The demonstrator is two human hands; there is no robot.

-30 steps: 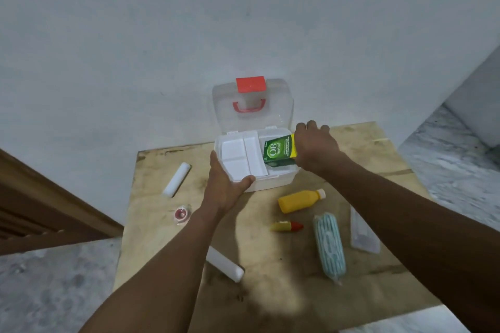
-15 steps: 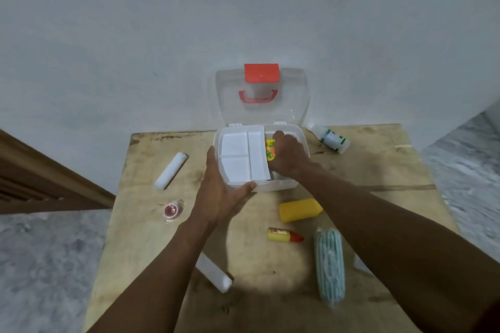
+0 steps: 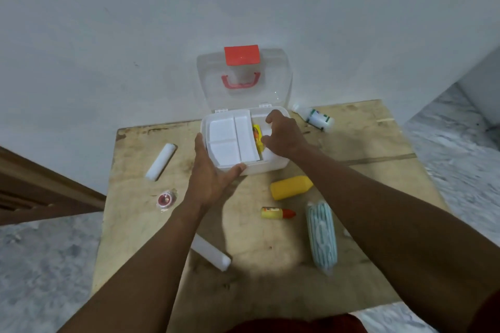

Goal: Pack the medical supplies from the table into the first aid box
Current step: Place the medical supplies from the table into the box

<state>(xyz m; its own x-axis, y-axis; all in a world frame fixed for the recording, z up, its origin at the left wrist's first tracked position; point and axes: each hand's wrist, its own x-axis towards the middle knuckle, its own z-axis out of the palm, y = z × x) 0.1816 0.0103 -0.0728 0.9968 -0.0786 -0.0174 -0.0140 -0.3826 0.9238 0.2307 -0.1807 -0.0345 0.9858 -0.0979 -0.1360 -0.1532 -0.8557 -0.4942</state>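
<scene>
Left grip (image 3: 213, 178) splayed flat, right grip (image 3: 284, 135) loosely curled.

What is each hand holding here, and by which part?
The left hand braces the first aid box at its front-left corner, fingers along the left wall, thumb on the front rim. The right hand, loosely curled above the box, grips nothing.

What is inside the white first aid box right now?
In the first aid box, a white divided tray sits on the left. Beside it the edge of a yellow packet shows. The right hand covers the rest of that section.
</scene>
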